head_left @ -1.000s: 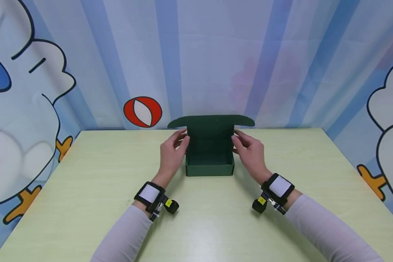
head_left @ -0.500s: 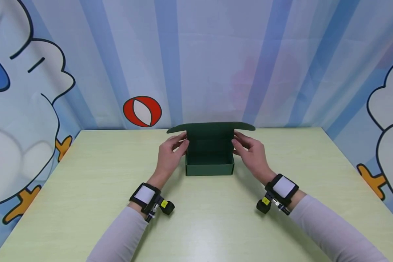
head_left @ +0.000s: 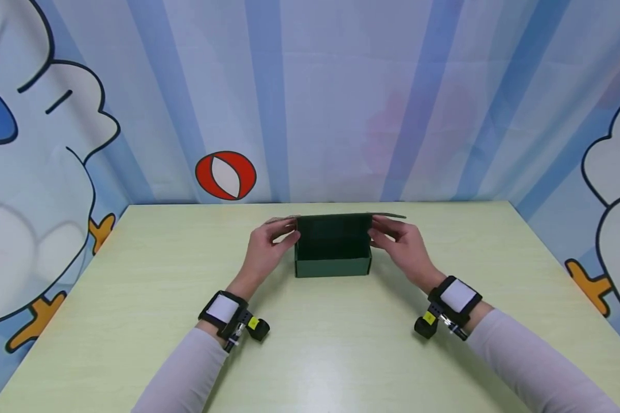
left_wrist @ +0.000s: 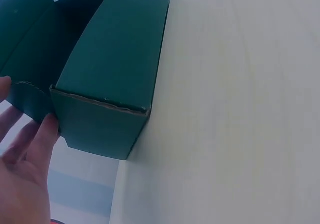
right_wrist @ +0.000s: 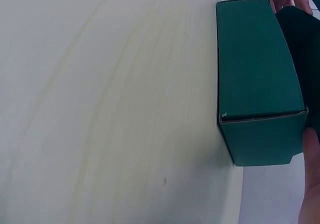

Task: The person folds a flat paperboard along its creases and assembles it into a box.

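Note:
A small green cardboard box (head_left: pixel 333 268) stands on the table in the head view, its front wall toward me. Its hinged lid (head_left: pixel 333 225) is raised at the back and leans forward over the dark inside. At the lid's left side my left hand (head_left: pixel 262 246) pinches the edge between thumb and fingers. My right hand (head_left: pixel 407 248) holds the opposite side likewise. In the left wrist view, fingers (left_wrist: pixel 44 139) touch the lid's side flap (left_wrist: pixel 30 99). Only part of the right hand (right_wrist: pixel 311 174) shows beside the box in the right wrist view.
The pale wooden table (head_left: pixel 320 344) reaches back to a striped blue curtain (head_left: pixel 336 115) printed with cartoon figures and a red-and-white ball (head_left: pixel 225 175). A wrist camera (head_left: pixel 258 328) is strapped on the left wrist, another camera (head_left: pixel 426 325) on the right.
The lid has tilted forward and down, its top edge now lower. Both hands have followed it, and the wrists have spread slightly outward. The box body stays in place.

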The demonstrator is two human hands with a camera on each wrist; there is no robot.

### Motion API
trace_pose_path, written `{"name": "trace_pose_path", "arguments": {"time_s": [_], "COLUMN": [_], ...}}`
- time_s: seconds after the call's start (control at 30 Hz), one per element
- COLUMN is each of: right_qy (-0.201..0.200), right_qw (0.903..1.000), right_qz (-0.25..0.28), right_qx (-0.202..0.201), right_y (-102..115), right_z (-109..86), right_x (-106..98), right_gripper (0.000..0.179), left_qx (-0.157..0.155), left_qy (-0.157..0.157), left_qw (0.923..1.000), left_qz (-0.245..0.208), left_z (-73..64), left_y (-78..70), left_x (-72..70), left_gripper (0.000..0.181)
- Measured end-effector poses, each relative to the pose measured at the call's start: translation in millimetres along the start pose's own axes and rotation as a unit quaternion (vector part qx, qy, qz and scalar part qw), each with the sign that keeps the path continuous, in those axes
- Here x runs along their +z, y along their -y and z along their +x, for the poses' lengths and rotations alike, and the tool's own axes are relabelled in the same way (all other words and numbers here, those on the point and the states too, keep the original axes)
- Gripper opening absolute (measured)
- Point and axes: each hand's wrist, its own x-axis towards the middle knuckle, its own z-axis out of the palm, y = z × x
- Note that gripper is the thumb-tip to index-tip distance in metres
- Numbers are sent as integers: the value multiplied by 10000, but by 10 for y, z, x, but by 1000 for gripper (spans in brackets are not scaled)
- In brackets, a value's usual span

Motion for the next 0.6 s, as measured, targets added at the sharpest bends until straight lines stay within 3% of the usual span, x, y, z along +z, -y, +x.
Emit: {"name": "trace_pose_path", "arguments": {"time_s": [0.33, 0.6], "right_qy": [222, 567], "right_qw": [9988, 9963], "right_qz": [-410, -572], "right_qx": [134, -283], "right_y": [-51, -120], "right_z": [-37, -62], "right_x": [-77, -137], "right_gripper": [43, 44], "left_qx": [600, 639], "left_qy": [406, 806], "left_qw": [9971, 9947], "left_qz": [-252, -52], "left_z": [-35, -42], "left_y": [67, 111], "left_x": [-53, -106], "left_gripper": [37, 43]}}
